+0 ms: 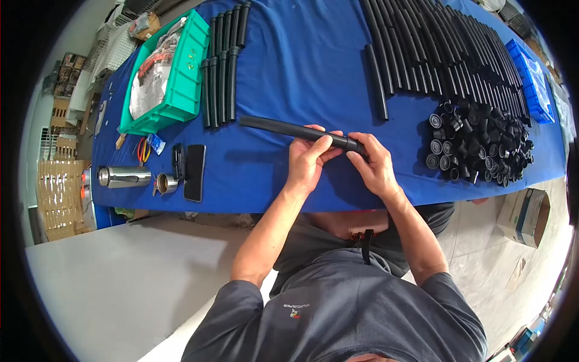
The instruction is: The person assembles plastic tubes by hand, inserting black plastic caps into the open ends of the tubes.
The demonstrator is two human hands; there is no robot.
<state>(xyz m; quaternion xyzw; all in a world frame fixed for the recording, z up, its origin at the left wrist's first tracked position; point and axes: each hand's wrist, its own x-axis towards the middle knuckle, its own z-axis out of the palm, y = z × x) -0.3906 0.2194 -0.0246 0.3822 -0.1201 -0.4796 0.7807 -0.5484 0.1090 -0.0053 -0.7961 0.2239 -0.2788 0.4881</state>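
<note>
A long black tube (271,125) is held above the blue cloth, pointing up to the left. My left hand (310,158) is closed around it near its right part, thumb on top. At its right end sits a wider black cap (351,145), gripped by the fingers and thumb of my right hand (374,163). My right fingers partly cover this end, so how far the cap sits on the tube cannot be seen. Right of my hands lies a heap of loose black caps (476,145). Above it are rows of black tubes (434,54).
At the left stand a green crate (192,72) and several tubes with wider ends (223,90). Near the front edge lie a phone (195,173), a metal flask (125,177), a metal cup (167,183) and pliers (143,150). A blue bin (529,81) stands far right.
</note>
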